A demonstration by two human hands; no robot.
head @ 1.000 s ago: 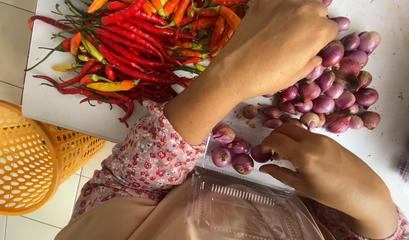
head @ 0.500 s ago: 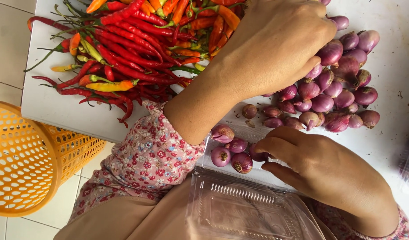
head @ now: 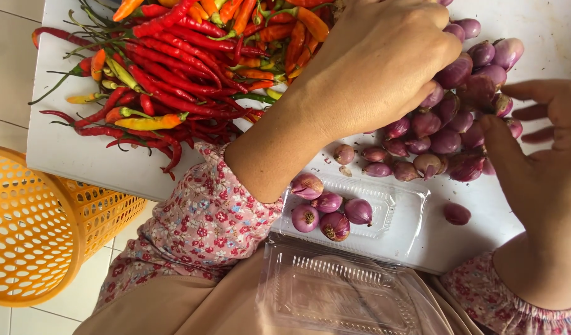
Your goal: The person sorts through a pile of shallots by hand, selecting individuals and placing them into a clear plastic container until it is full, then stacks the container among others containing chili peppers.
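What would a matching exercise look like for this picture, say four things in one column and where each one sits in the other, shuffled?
Things:
1. chilli peppers
2. orange basket
3. clear plastic container
4. left hand

Places:
A. on the floor, beside the white table
B. at the table's near edge, a few shallots in it
C. resting on the loose shallot pile
D. heaped at the table's far left

Pairs: 1-D, 2-A, 3-B, 4-C

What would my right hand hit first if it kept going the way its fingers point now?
The right hand points left toward the pile of shallots. Its thumb tip is already at the pile's edge, so a shallot there would likely come first, though depth is unclear.
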